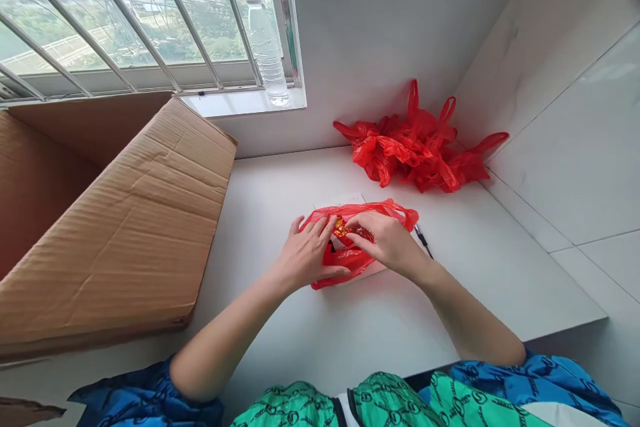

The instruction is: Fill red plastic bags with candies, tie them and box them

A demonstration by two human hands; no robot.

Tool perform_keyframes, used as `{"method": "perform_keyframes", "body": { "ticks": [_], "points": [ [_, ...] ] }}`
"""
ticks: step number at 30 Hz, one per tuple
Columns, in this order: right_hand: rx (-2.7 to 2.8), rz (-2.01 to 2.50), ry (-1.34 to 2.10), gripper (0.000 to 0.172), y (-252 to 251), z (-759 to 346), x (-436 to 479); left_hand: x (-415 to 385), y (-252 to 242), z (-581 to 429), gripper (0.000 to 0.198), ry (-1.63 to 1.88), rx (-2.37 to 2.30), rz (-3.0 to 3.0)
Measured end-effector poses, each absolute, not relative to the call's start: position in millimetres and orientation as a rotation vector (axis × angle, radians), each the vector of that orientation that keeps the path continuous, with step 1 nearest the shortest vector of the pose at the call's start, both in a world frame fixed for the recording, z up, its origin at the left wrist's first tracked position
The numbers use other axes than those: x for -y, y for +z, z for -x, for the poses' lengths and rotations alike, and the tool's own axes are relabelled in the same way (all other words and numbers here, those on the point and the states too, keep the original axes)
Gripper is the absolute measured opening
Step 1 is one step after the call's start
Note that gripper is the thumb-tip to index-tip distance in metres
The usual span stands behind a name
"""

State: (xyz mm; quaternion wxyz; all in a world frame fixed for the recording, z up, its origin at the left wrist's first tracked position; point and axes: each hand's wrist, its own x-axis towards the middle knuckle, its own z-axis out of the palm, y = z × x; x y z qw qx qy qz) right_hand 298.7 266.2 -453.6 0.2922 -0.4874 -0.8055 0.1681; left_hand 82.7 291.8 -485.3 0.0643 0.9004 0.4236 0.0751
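Note:
A thin red plastic bag (345, 265) lies spread on the white counter, its mouth facing up. Inside it shows a shiny gold-and-red foil piece (341, 228); what this is, I cannot make out. My left hand (309, 255) rests on the left side of the bag, palm down with fingers stretched out. From the right, my right hand (384, 240) reaches into the mouth, thumb and fingers curved in a pinch at the foil piece. Some dark and white contents beside the foil are mostly hidden by the hands and plastic.
A big open cardboard box (150, 213) stands at the left. More crumpled red bags (415, 147) lie in the back corner. A pen (423, 240) and white paper (350, 200) lie by the bag on the counter (270, 193). A clear bottle (267, 53) stands on the windowsill.

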Motion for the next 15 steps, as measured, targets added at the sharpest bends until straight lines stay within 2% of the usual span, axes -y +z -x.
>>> {"method": "perform_keyframes", "body": {
  "ticks": [1, 3, 5, 6, 10, 12, 15],
  "points": [
    [2.201, 1.401, 0.436, 0.023, -462, -301, -271, -294, -487, -84, 0.078, 0.227, -1.340, -2.677],
    [2.259, 1.630, 0.482, 0.056, -475, -312, -278, -299, -493, -85, 0.058, 0.228, -1.490, -2.597],
    [2.279, 1.720, 0.668, 0.084, -481, -326, -280, -303, -500, -83, 0.057, 0.232, -1.544, -2.579],
    [2.281, 1.694, 0.776, 0.091, -482, -332, -280, -305, -504, -81, 0.062, 0.233, -1.524, -2.590],
    [2.244, 1.530, 0.939, 0.095, -479, -346, -281, -309, -512, -74, 0.085, 0.249, -1.422, -2.613],
    [2.212, 1.529, 0.907, 0.090, -479, -346, -284, -309, -511, -73, 0.080, 0.268, -1.410, -2.609],
    [2.169, 1.539, 0.785, 0.071, -481, -343, -289, -310, -510, -72, 0.062, 0.339, -1.434, -2.575]
  ]
}}
